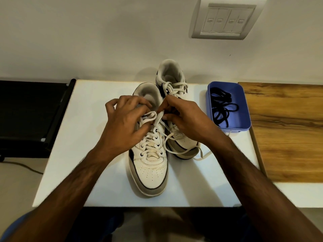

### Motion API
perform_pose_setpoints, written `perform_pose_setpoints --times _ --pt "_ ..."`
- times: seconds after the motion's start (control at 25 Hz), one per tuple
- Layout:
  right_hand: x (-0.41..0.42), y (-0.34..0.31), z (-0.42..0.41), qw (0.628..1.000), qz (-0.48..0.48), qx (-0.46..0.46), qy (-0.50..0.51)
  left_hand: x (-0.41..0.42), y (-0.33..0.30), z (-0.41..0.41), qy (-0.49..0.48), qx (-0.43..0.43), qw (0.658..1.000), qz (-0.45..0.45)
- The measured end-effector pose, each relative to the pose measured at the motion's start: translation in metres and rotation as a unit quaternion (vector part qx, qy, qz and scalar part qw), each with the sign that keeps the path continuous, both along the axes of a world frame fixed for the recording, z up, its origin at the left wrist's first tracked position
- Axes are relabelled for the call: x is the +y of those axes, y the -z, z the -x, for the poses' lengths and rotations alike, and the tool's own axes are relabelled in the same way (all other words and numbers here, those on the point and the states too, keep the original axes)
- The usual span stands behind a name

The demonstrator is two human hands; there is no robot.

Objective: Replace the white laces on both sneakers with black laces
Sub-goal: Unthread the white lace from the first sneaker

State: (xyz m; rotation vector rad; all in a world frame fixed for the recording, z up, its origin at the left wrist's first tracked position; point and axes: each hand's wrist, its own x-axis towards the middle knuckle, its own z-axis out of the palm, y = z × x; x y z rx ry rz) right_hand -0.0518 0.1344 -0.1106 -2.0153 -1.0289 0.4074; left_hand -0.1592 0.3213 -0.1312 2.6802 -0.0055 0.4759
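Two white sneakers stand on a white table (90, 172). The near sneaker (150, 172) points its toe at me and still carries its white lace (150, 142). Behind it, to the right, the far sneaker (172, 79) is laced in white too. My left hand (122, 123) pinches a loop of the near sneaker's lace at the top eyelets. My right hand (185, 117) grips the other strand of that lace. A loose lace end (201, 155) trails to the right across the table. Black laces (223, 107) lie coiled in a blue tray (244, 109).
The blue tray stands at the table's right rear corner, next to a wooden surface (288, 130). A black piece of furniture (29, 116) sits left of the table. A wall switch panel (225, 20) hangs above. My knees show under the table's front edge.
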Motion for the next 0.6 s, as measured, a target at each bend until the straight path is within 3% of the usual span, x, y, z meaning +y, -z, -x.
perform_pose_setpoints --times 0.2,0.28,0.36,0.44,0.52,0.6 --pt "-0.002 -0.001 -0.001 1.000 0.006 0.009 0.000 0.001 -0.004 0.000 -0.082 -0.056 0.994 0.048" --pt "-0.002 -0.002 -0.001 1.000 0.011 0.013 0.003 0.007 -0.006 0.000 -0.139 -0.091 0.975 0.149" --pt "-0.003 -0.001 -0.002 1.000 0.012 0.013 0.004 0.022 -0.011 0.001 -0.181 -0.134 0.932 0.284" --pt "-0.003 -0.001 -0.001 1.000 0.011 0.018 0.005 0.033 -0.017 0.006 -0.182 -0.109 0.913 0.348" --pt "-0.002 -0.001 -0.001 1.000 0.009 0.023 0.006 0.039 -0.015 0.011 -0.161 -0.003 0.944 0.288" --pt "-0.002 -0.001 0.000 1.000 0.010 0.024 0.007 0.046 -0.006 0.015 -0.150 0.142 0.970 0.127"
